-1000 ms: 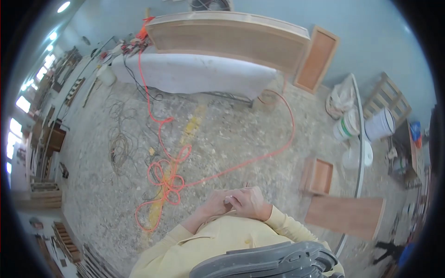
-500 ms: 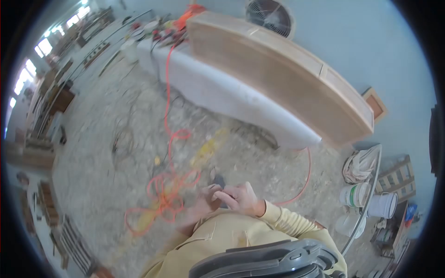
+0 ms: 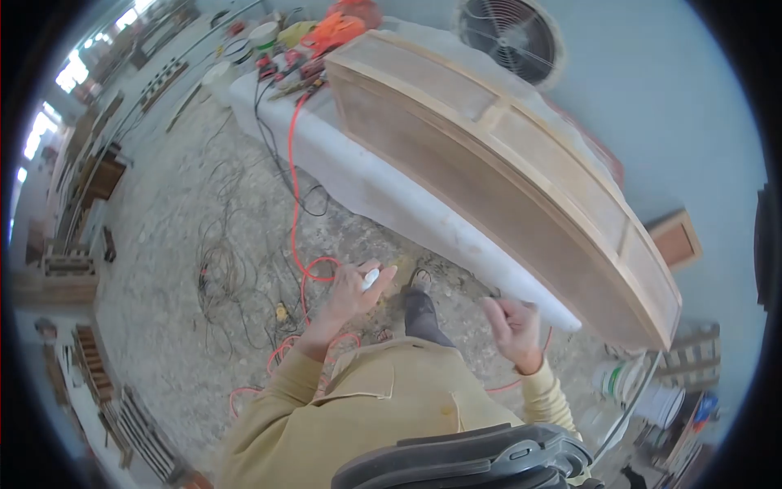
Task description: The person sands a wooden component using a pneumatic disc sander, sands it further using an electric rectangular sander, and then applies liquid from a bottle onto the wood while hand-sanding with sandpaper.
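My left hand (image 3: 352,292) is closed around a small white object (image 3: 371,279), held out over the floor left of my foot. Off to the right, my right hand (image 3: 515,332) is raised near the cloth's lower edge, with its fingers curled; whether it holds anything is too blurred to tell. Beyond both hands, a long wooden cabinet-like frame (image 3: 489,163) lies on a table covered with white cloth (image 3: 407,200). Neither hand touches the frame.
An orange hose (image 3: 294,187) runs down from the table and coils by my legs. Dark cables (image 3: 224,273) lie on the floor at left. Red tools (image 3: 267,67) sit at the table's far end. A fan (image 3: 509,39) is on the wall; buckets (image 3: 619,379) stand at right.
My hands were together at my waist and are now apart, the left one forward, the right one to the right. The table and frame look closer. My leg and foot now show.
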Available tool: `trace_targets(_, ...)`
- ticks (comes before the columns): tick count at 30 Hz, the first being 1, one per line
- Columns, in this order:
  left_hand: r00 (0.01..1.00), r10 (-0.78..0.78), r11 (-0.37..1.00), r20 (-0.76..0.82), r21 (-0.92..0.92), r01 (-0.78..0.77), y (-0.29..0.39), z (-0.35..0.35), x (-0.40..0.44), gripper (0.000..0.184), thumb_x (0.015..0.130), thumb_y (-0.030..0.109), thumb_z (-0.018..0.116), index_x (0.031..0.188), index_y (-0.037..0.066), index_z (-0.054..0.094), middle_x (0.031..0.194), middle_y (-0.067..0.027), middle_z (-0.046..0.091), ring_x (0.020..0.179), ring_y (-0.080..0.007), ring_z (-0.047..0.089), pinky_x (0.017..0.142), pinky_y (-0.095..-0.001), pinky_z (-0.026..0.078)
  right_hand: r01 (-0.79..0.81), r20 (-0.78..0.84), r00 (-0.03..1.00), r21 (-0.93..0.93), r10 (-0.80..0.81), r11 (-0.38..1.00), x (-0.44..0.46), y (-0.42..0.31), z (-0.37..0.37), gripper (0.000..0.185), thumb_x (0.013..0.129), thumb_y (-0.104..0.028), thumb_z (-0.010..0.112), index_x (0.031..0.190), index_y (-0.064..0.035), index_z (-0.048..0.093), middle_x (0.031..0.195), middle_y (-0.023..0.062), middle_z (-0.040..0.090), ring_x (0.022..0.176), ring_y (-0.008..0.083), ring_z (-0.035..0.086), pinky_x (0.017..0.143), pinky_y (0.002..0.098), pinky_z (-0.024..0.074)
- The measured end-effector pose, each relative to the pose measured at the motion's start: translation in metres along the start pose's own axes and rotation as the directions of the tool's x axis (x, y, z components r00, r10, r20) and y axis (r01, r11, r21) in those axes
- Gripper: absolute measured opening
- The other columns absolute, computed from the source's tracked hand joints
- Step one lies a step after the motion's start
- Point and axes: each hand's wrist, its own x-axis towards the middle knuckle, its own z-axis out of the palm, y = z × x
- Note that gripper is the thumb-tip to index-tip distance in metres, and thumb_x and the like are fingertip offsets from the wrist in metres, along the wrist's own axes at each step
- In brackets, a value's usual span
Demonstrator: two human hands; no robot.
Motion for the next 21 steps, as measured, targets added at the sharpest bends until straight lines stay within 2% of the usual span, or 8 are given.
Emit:
trace_targets(2, 0.975, 0.195, 0.959, -0.102, 0.229, -0.168, -0.020, 0.000, 0.027, 0.027, 0.103, 0.029, 0.075, 0.091, 0.005, 0.073, 0.069, -0.0191, 0.066, 0.063, -0.0402, 0.067, 0.056, -0.0477, 0.047, 0.045, 0.013, 0.999, -0.028, -0.045, 0.999, 0.050, 0.002, -0.016, 0.039, 0.096, -0.008, 0.079, 0.065, -0.0010, 0.055, 0.056, 0.0132, 0.049, 0.046, 0.0255, 0.047, 0.047, 0.0394, 0.0370)
trace_targets(3, 0.982, -0.188, 0.982, -0.020, -0.026, 0.188, -0.025, -0.004, 0.044, 0.027, 0.104, 0.027, 0.074, 0.089, 0.005, 0.072, 0.067, -0.0178, 0.065, 0.061, -0.0383, 0.066, 0.055, -0.0466, 0.046, 0.146, 0.014, 0.989, -0.103, -0.146, 0.984, 0.080, -0.002, -0.026, 0.037, 0.094, -0.006, 0.079, 0.066, -0.0020, 0.055, 0.056, 0.0128, 0.048, 0.047, 0.0263, 0.046, 0.047, 0.0402, 0.0360)
trace_targets(4, 0.846, -0.514, 0.811, 0.143, -0.239, 0.534, -0.031, -0.007, 0.058, 0.026, 0.104, 0.025, 0.074, 0.087, 0.004, 0.072, 0.065, -0.0164, 0.064, 0.059, -0.0364, 0.066, 0.054, -0.0455, 0.045, 0.244, 0.019, 0.969, -0.178, -0.245, 0.953, 0.109, -0.007, -0.037, 0.036, 0.093, -0.004, 0.079, 0.066, -0.0031, 0.056, 0.056, 0.0125, 0.047, 0.047, 0.0270, 0.046, 0.048, 0.0409, 0.0349)
trace_targets(8, 0.806, -0.586, 0.782, 0.080, -0.204, 0.589, -0.080, -0.008, 0.087, 0.028, 0.104, 0.023, 0.074, 0.084, 0.003, 0.069, 0.065, -0.0153, 0.063, 0.060, -0.0360, 0.066, 0.055, -0.0430, 0.046, 0.414, 0.151, 0.909, -0.220, -0.388, 0.883, 0.230, -0.030, -0.069, 0.032, 0.091, -0.001, 0.079, 0.069, -0.0028, 0.056, 0.058, 0.0121, 0.045, 0.048, 0.0293, 0.046, 0.048, 0.0425, 0.0339)
trace_targets(11, 0.708, -0.707, 0.689, 0.009, -0.222, 0.690, -0.117, -0.004, 0.103, 0.027, 0.103, 0.021, 0.073, 0.084, 0.003, 0.068, 0.065, -0.0141, 0.062, 0.059, -0.0322, 0.066, 0.056, -0.0407, 0.047, 0.571, 0.242, 0.819, -0.272, -0.520, 0.774, 0.329, -0.046, -0.071, 0.032, 0.090, 0.002, 0.078, 0.070, -0.0026, 0.054, 0.059, 0.0117, 0.043, 0.048, 0.0314, 0.046, 0.048, 0.0434, 0.0336)
trace_targets(13, 0.659, -0.731, 0.681, -0.176, -0.247, 0.689, -0.140, -0.007, 0.126, 0.024, 0.103, 0.020, 0.072, 0.086, 0.003, 0.069, 0.066, -0.0137, 0.061, 0.057, -0.0273, 0.063, 0.057, -0.0387, 0.047, 0.652, 0.263, 0.758, -0.313, -0.597, 0.690, 0.395, -0.049, -0.062, 0.034, 0.092, 0.001, 0.078, 0.069, -0.0025, 0.053, 0.060, 0.0120, 0.045, 0.048, 0.0284, 0.046, 0.048, 0.0413, 0.0348)
trace_targets(17, 0.611, -0.766, 0.638, -0.199, -0.354, 0.684, -0.209, -0.026, 0.171, 0.022, 0.104, 0.018, 0.071, 0.089, 0.001, 0.070, 0.071, -0.0140, 0.064, 0.060, -0.0238, 0.062, 0.059, -0.0379, 0.047, 0.608, 0.216, 0.794, -0.286, -0.568, 0.741, 0.514, -0.059, -0.022, 0.032, 0.095, -0.003, 0.078, 0.072, -0.0005, 0.056, 0.059, 0.0127, 0.047, 0.049, 0.0251, 0.046, 0.049, 0.0387, 0.0361)
trace_targets(21, 0.656, -0.723, 0.685, -0.216, -0.347, 0.641, -0.320, -0.031, 0.215, 0.022, 0.105, 0.019, 0.070, 0.094, -0.001, 0.071, 0.078, -0.0147, 0.067, 0.065, -0.0257, 0.065, 0.062, -0.0378, 0.048, 0.471, 0.246, 0.879, -0.326, -0.407, 0.820, 0.630, -0.052, 0.023, 0.032, 0.098, -0.011, 0.079, 0.076, 0.0015, 0.058, 0.059, 0.0131, 0.051, 0.050, 0.0231, 0.047, 0.050, 0.0379, 0.0379)
